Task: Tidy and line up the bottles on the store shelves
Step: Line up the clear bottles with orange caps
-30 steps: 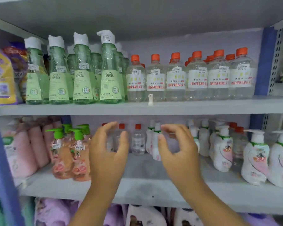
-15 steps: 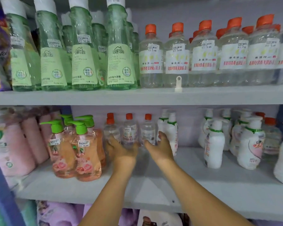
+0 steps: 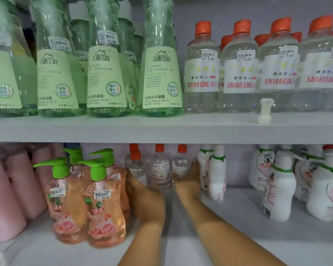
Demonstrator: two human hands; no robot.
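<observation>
Several small clear bottles with orange caps (image 3: 160,167) stand at the back of the lower shelf (image 3: 238,217). My left hand (image 3: 142,189) is wrapped around the left side of this group, against the leftmost bottle (image 3: 136,166). My right hand (image 3: 188,181) cups the right side, against the rightmost small bottle (image 3: 181,163). Both hands bracket the group, with the fingers partly hidden behind the bottles.
Orange pump bottles with green heads (image 3: 104,204) stand close left of my left hand. White bottles (image 3: 216,175) stand just right of my right hand, with more further right (image 3: 281,191). Pink packs (image 3: 12,189) fill the far left. The upper shelf holds green bottles (image 3: 160,64) and large clear orange-capped bottles (image 3: 202,70).
Both hands reached from the shelf front to the back and closed around the small clear bottles. The view moved closer to the shelves.
</observation>
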